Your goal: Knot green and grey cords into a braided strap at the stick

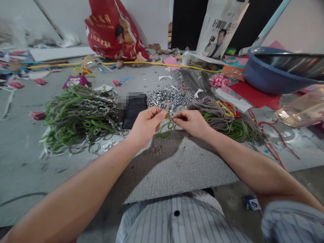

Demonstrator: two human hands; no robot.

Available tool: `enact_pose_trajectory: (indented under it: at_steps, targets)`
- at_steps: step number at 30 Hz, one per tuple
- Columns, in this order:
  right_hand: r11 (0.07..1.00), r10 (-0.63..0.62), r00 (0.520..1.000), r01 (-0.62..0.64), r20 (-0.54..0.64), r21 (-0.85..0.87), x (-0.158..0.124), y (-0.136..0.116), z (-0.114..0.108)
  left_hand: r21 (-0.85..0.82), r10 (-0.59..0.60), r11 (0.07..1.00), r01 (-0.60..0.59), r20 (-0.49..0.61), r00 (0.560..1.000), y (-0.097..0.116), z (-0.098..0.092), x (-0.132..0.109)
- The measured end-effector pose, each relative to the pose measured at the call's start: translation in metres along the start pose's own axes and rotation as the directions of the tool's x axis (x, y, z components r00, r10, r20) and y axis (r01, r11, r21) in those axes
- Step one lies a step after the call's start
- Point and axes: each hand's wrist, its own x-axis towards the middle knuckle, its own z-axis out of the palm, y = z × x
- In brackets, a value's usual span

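Observation:
My left hand point(148, 123) is closed, thumb against forefinger, on a looped green cord point(164, 135). A thin tan stick point(168, 105) stands upright at its fingertips; whether the thumb grips it too I cannot tell. Close by on the right, my right hand point(193, 123) pinches part of the same cord. Just beyond both hands lies a pile of small shiny metal rings or nuts point(177, 98). A black phone point(135, 109) is beside my left hand. Bundled grey and green cords point(207, 108) lie next to my right hand.
At left is a heap of green and grey cords with metal chains point(73, 118). Behind stand a red bag point(113, 33) and a white printed bag point(215, 30). A blue basin point(268, 74) and a clear bottle point(301, 106) sit at right. The table edge point(182, 192) is near my body.

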Motion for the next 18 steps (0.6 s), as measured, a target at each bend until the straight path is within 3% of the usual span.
enact_pose_trajectory:
  at_steps: [5,9,13,18]
  targets:
    - [0.996,-0.051,0.976,0.034,-0.212,-0.082,0.009,0.015,-0.02,-0.034,-0.042,0.999,0.042,0.012,0.999,0.0,-0.002,0.002]
    - [0.991,0.042,0.954,-0.002,-0.295,0.136,0.01,0.013,-0.029,-0.013,-0.047,0.999,0.046,-0.101,0.994,-0.003,-0.002,0.004]
    - [0.872,0.103,0.988,-0.033,-0.117,0.488,0.003,-0.003,-0.022,0.103,0.02,0.995,-0.001,-0.177,0.984,-0.011,-0.004,0.008]
    - [0.774,0.086,0.987,-0.151,0.134,0.615,-0.01,-0.015,-0.002,0.277,0.123,0.958,-0.073,-0.166,0.978,-0.016,-0.004,0.007]
